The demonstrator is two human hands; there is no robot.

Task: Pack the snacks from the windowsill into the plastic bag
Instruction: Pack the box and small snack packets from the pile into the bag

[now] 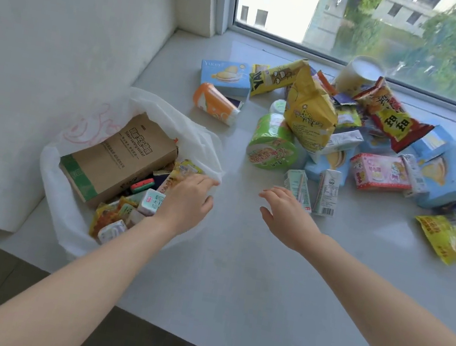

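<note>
My left hand (186,199) pinches the plastic bag (70,207) rim, some snacks inside. Right hand (286,213) spread and empty, with the snack pile (347,138) just beyond it.

left hand (186,199) on plastic bag (64,206) rim | right hand (286,213) empty

White bag (153,109), faint pink print. Brown box (121,155), green end. Green cup (271,142); orange tube (214,102); yellow packet (309,111); pink carton (379,172); pale grey windowsill (235,264).
</note>
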